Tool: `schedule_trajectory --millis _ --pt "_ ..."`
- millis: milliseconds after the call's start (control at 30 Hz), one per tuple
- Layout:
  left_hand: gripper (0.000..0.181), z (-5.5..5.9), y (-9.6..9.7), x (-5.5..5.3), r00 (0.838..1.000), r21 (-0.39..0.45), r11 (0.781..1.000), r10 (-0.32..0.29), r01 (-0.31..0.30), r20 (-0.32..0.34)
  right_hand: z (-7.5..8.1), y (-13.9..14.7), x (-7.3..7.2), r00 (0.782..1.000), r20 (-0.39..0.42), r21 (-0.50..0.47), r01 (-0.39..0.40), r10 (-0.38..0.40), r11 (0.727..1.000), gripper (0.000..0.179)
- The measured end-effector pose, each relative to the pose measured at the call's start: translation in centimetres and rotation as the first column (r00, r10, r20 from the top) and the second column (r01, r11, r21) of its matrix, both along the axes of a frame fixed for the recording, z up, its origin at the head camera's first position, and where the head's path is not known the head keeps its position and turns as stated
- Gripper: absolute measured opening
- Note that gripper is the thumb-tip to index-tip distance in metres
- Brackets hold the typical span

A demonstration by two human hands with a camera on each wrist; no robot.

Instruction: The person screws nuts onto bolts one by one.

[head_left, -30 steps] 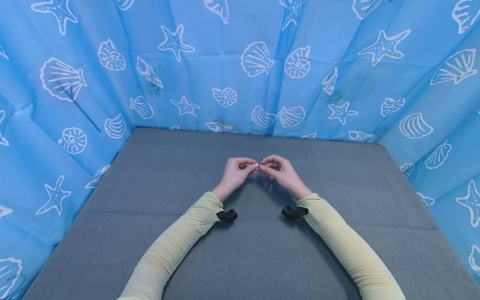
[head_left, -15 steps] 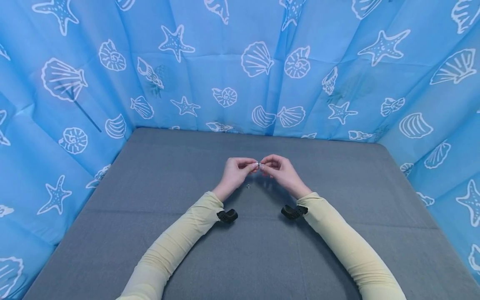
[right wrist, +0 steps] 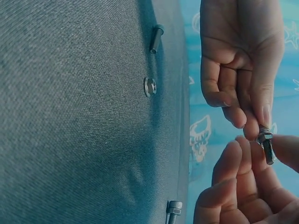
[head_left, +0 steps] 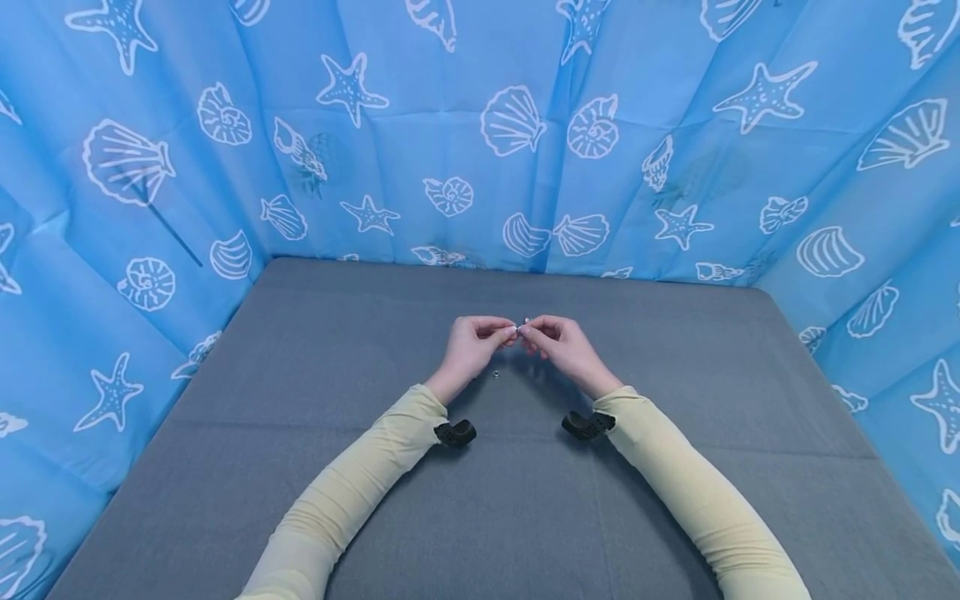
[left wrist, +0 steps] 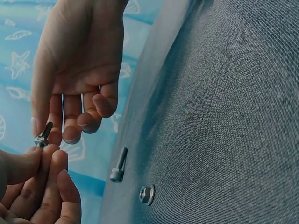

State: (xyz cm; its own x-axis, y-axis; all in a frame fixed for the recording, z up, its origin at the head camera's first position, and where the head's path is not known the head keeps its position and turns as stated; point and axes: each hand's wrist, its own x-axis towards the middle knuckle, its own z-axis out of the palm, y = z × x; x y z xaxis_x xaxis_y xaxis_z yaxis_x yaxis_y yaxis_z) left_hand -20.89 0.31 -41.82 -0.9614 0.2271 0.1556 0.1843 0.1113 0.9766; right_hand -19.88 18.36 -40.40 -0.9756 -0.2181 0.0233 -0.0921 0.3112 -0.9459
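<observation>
A small bolt [right wrist: 269, 156] with what looks like a nut [right wrist: 265, 135] on it is hanging above the tabletop [head_left: 510, 500], the left hand's [head_left: 467, 346] grip pinching the end opposite the threaded tip and the right hand's [head_left: 568, 348] narrowed grip closing thumb and finger around the nut. The person is probably turning the nut, direction unclear, so the next move is seemingly calling for a steady left pinch and a small right twist. A loose nut [right wrist: 149, 87] and loose bolts [right wrist: 156, 39] are lying below.
</observation>
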Motion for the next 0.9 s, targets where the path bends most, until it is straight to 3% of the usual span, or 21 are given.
schedule_trajectory --millis 667,900 --pt "0.02 -0.1 0.2 0.0 1.0 0.009 1.0 0.002 -0.002 0.008 -0.2 0.1 0.0 1.0 -0.002 -0.041 -0.011 0.011 0.999 0.022" --pt "0.021 -0.2 0.2 -0.1 1.0 0.011 1.0 -0.005 0.005 0.0 1.5 -0.2 0.7 0.999 0.025 -0.051 -0.02 0.021 0.999 0.023"
